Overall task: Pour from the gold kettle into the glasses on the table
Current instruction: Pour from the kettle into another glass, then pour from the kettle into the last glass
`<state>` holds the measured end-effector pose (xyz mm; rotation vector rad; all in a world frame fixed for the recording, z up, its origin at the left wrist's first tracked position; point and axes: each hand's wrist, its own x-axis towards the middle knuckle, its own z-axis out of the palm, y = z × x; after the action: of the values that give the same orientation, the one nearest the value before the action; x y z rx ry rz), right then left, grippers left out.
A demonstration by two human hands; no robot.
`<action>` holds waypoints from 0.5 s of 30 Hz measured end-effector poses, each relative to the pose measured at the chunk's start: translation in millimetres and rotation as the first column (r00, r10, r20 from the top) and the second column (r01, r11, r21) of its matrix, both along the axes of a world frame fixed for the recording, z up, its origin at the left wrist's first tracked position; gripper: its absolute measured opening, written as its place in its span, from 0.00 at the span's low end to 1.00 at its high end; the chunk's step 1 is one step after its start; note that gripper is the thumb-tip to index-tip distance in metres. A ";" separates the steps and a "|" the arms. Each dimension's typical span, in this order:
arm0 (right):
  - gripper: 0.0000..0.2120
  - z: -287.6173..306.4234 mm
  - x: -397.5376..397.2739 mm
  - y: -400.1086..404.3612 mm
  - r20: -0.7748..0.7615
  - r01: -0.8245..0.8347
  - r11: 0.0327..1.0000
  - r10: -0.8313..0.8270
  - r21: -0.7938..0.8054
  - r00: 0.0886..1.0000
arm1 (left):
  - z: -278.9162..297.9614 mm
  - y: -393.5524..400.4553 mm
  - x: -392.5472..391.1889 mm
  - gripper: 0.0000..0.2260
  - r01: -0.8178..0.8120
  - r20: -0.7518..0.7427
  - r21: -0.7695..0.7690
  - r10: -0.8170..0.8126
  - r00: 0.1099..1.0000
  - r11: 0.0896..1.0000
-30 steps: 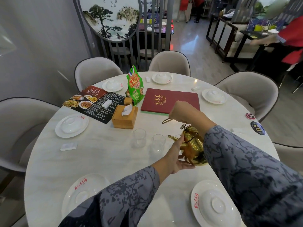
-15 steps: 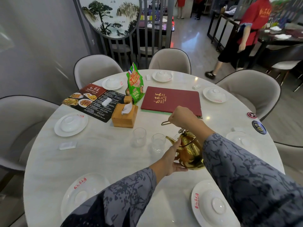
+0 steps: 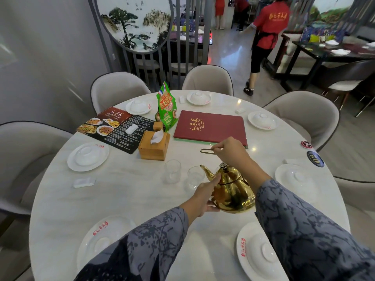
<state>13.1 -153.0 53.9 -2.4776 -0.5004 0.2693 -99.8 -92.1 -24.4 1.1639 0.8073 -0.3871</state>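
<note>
The gold kettle [image 3: 233, 193] is near the middle of the round white table [image 3: 132, 199], lifted and tilted a little, spout pointing left. My right hand [image 3: 230, 151] is shut on its thin wire handle above the lid. My left hand [image 3: 205, 194] presses flat against the kettle's left side and base. Two clear glasses stand just left of the spout: the nearer glass [image 3: 194, 177] sits right under the spout tip, the other glass [image 3: 172, 171] is further left. I cannot tell whether liquid is flowing.
A wooden tissue box [image 3: 154, 148], a green snack bag [image 3: 165, 108], a red menu book [image 3: 210, 126] and a dark menu card [image 3: 115, 126] lie beyond the glasses. White plates with upturned bowls ring the table. Chairs surround it. A person in red walks at the back right.
The kettle has tipped slightly more upright with its spout over the nearer glass. My hands keep their hold. The person in red has walked further away.
</note>
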 end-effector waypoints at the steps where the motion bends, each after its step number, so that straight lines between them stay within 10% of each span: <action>1: 0.13 2.3 -2.0 0.6 0.013 -0.005 1.000 0.005 0.001 1.000 | 0.1 1.4 -1.2 0.26 0.001 0.004 0.005 -0.001 1.000 1.000; 15: 0.13 27.0 -13.4 46.1 0.083 -0.068 0.998 0.068 0.004 0.994 | 10.7 49.4 -10.5 0.30 -0.026 0.041 0.023 0.025 0.999 0.999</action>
<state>-0.3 -106.9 80.9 -2.4760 -0.6202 0.1921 -110.3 -42.8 -13.7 1.1783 0.7924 -0.3326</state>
